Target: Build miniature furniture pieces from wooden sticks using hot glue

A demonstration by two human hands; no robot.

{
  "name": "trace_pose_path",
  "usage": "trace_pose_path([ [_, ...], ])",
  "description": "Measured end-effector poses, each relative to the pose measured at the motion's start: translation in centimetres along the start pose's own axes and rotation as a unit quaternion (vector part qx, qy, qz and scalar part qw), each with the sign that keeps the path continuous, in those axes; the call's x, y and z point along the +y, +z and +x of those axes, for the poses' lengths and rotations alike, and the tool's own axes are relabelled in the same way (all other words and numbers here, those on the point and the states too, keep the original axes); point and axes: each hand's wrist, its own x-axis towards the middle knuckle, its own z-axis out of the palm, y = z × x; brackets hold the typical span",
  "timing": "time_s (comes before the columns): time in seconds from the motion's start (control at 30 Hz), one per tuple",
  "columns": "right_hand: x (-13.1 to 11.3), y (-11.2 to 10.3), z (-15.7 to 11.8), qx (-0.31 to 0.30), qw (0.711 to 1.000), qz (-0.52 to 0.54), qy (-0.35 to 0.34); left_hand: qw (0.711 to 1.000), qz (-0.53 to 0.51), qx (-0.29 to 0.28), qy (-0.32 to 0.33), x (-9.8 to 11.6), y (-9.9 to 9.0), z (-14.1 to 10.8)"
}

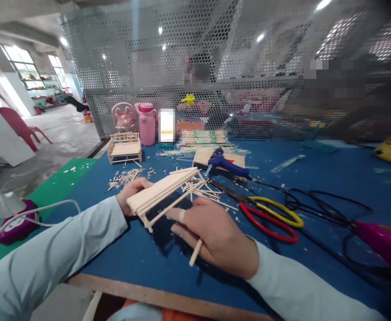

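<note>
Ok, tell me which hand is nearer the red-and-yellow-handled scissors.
Right. The right hand is just to the left of the scissors; the left hand is much farther left, holding the wooden-stick frame.

Tilted pale wooden stick frame (164, 187)

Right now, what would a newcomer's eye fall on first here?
Probably the pale stick model in the grip of the left hand, near the middle of the view. Next come the red-and-yellow-handled scissors, right of the right hand, and the blue glue gun beyond them.
</note>
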Motion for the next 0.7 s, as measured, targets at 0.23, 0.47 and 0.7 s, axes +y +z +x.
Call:
trace_pose_path([
  [0.23, 0.1, -0.1, 0.2, -0.009, 1.000, -0.011, 0.017, 0.999, 0.030, 0.013, -0.008, 0.2, 0.0, -0.1],
  [0.47, -0.2, -0.4, 0.0, -0.046, 0.992, 0.034, 0.110, 0.998, 0.046, 0.039, 0.013, 0.2, 0.6, -0.2],
  [0.7, 1.5, 0.2, 0.3, 0.019, 0.786, 0.380, 0.487, 0.973, 0.119, 0.156, 0.119, -0.7, 1.7, 0.1],
])
